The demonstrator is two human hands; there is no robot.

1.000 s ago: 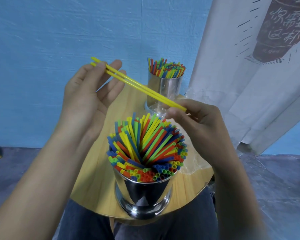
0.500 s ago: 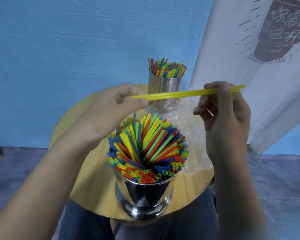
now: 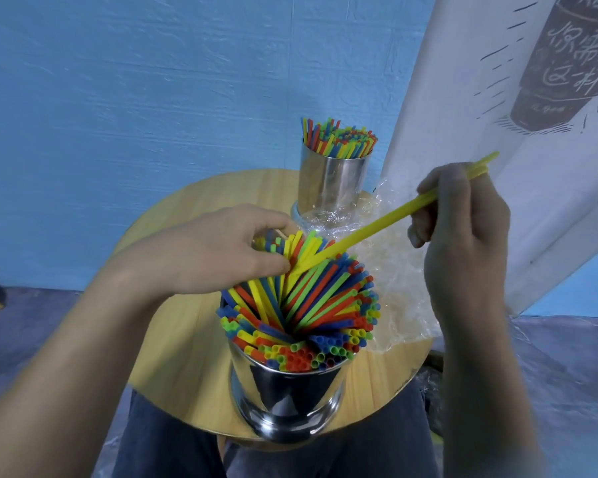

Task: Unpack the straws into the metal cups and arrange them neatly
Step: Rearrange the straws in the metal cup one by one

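The right grip (image 3: pixel 461 236) is pinching long yellow plastic straws (image 3: pixel 387 222), their lower tips sitting among the splayed multicoloured straws (image 3: pixel 311 305) filling the near shiny metal cup (image 3: pixel 290 391) on the round wooden counter (image 3: pixel 173 357), while the left grip (image 3: pixel 214 250) is curling thumb and forefinger around some tops.

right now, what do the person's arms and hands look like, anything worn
The left arm and right arm are bare, no sleeves in view. The left hand and right hand wear no gloves; no rings, watch or markings show.
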